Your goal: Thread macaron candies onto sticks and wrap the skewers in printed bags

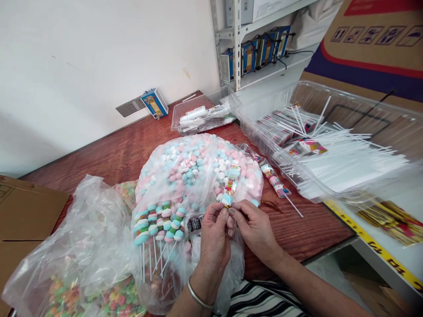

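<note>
Bright, fairly even light fills the view, its source out of frame. The white wall (99, 57) dulls to grey toward the lower left. Pale glare streaks the plastic bag (99, 215) and the clear tray (264, 127). Shadows are soft, deepest beneath the desk (119, 136). Wide-angle stretch slants the printed carton (373, 53) at right; fine wrapper print blurs.
</note>
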Motion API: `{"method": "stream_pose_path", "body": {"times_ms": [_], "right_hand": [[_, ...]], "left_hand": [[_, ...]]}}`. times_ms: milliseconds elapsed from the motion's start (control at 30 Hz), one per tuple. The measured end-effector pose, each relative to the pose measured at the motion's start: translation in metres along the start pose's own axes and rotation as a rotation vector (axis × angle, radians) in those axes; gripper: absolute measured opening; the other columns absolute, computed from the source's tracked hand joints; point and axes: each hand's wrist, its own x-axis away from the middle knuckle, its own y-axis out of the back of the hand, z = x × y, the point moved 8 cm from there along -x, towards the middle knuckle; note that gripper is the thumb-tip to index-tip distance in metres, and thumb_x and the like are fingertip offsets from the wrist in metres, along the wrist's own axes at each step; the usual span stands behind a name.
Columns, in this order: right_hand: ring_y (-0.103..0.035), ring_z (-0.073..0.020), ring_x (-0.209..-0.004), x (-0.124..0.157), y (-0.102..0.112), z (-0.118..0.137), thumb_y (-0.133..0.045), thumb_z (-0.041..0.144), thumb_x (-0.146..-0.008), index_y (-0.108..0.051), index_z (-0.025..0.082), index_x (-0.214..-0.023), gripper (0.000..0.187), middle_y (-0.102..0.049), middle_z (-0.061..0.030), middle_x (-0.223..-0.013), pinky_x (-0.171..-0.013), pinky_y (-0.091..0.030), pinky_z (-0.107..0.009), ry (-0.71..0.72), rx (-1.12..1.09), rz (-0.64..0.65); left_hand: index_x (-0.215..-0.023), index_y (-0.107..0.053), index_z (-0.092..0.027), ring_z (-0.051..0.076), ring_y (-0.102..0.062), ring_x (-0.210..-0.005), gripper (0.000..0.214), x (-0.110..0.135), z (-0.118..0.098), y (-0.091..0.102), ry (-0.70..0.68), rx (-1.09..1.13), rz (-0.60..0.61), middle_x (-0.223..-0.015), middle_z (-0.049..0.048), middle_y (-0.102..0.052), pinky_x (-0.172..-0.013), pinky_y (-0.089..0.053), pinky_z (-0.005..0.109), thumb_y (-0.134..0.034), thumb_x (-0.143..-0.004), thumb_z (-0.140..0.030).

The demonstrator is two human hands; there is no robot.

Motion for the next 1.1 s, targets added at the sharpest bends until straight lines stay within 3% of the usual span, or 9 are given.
{"method": "stream_pose_path", "body": {"times_ms": [200, 367, 533, 667, 733, 833, 933, 1000, 1100], "right_hand": [[-0.059, -0.0161, -0.067, 0.001, -0.002, 0.004, -0.05, 0.018, -0.091, -0.056, 0.022, -0.075, 0.017, -0.061, -0.0018, -0.073, -0.064, -0.048, -0.028, 0.095, 0.149, 0.004], [-0.045, -0.0118, -0.049, 0.002, -0.019, -0.022, -0.056, 0.03, -0.083, -0.052, 0.023, -0.072, 0.014, -0.052, 0.004, -0.06, -0.047, -0.04, -0.023, -0.351, -0.465, 0.129], [-0.028, -0.0087, -0.044, 0.02, -0.04, -0.02, -0.06, 0.036, -0.075, -0.048, 0.022, -0.068, 0.02, -0.037, 0.0084, -0.053, -0.041, -0.026, -0.021, -0.581, -0.819, 0.391], [-0.039, -0.0111, -0.053, 0.0, -0.01, -0.003, -0.055, 0.028, -0.081, -0.049, 0.021, -0.065, 0.018, -0.043, 0.005, -0.06, -0.05, -0.034, -0.023, -0.252, -0.456, 0.336], [-0.045, -0.0128, -0.059, -0.014, 0.018, 0.018, -0.052, 0.022, -0.084, -0.049, 0.021, -0.064, 0.02, -0.048, 0.0027, -0.063, -0.055, -0.036, -0.025, 0.011, -0.101, 0.177], [-0.051, -0.0151, -0.063, -0.016, 0.039, 0.056, -0.051, 0.015, -0.085, -0.054, 0.021, -0.07, 0.016, -0.055, 0.0003, -0.066, -0.059, -0.039, -0.027, 0.343, 0.252, 0.043], [-0.057, -0.0164, -0.068, 0.005, 0.028, 0.084, -0.052, 0.011, -0.086, -0.059, 0.022, -0.082, 0.014, -0.062, -0.002, -0.073, -0.063, -0.043, -0.028, 0.611, 0.317, 0.163], [-0.057, -0.0157, -0.066, 0.016, 0.018, 0.085, -0.052, 0.01, -0.086, -0.058, 0.022, -0.079, 0.016, -0.062, -0.0012, -0.071, -0.061, -0.043, -0.027, 0.638, 0.253, 0.282], [-0.052, -0.0135, -0.059, 0.008, 0.016, 0.063, -0.052, 0.013, -0.088, -0.053, 0.023, -0.071, 0.019, -0.055, 0.0019, -0.065, -0.054, -0.04, -0.024, 0.408, 0.104, 0.329]], "left_hand": [[-0.087, -0.056, -0.018, 0.004, -0.036, -0.043, 0.029, 0.001, 0.002, 0.003, -0.034, -0.015, -0.021, -0.051, -0.0081, -0.049, -0.043, -0.025, 0.016, -0.077, -0.073, -0.033], [-0.088, -0.063, -0.019, 0.007, -0.041, -0.051, 0.022, -0.006, -0.001, 0.011, -0.092, -0.113, 0.049, -0.057, -0.0062, -0.051, -0.051, -0.033, 0.018, -0.075, -0.076, -0.033], [-0.069, -0.067, -0.018, 0.016, -0.057, -0.083, 0.019, -0.011, -0.027, 0.003, -0.195, -0.365, 0.372, -0.083, 0.0025, -0.061, -0.078, -0.046, 0.029, -0.074, -0.077, -0.034], [-0.087, -0.075, -0.023, 0.023, -0.057, -0.11, 0.014, 0.01, -0.076, 0.001, -0.463, -0.764, 0.297, -0.119, 0.0087, -0.061, -0.095, -0.043, 0.036, -0.064, -0.086, -0.03], [-0.095, -0.075, -0.025, 0.022, -0.061, -0.099, 0.016, 0.028, -0.095, -0.002, -0.561, -0.851, 0.219, -0.106, 0.0085, -0.066, -0.088, -0.046, 0.033, -0.064, -0.087, -0.031], [-0.096, -0.077, -0.022, 0.017, -0.058, -0.06, 0.034, 0.044, -0.072, -0.019, -0.288, -0.878, 0.455, -0.068, 0.0063, -0.066, -0.063, -0.047, 0.028, -0.054, -0.091, -0.047], [-0.111, -0.073, -0.021, 0.022, -0.062, -0.07, 0.07, 0.043, -0.061, -0.021, -0.131, -0.682, 0.418, -0.08, 0.0111, -0.071, -0.068, -0.05, 0.033, -0.025, -0.091, -0.068], [-0.113, -0.073, -0.023, 0.028, -0.064, -0.098, 0.09, 0.041, -0.068, -0.019, -0.175, -0.528, 0.359, -0.105, 0.0134, -0.071, -0.088, -0.049, 0.043, -0.005, -0.086, -0.075], [-0.096, -0.079, -0.025, 0.032, -0.039, -0.138, 0.101, 0.052, -0.074, -0.025, -0.27, -0.667, 0.502, -0.137, 0.0086, -0.059, -0.115, -0.024, 0.052, 0.008, -0.081, -0.076]]}}
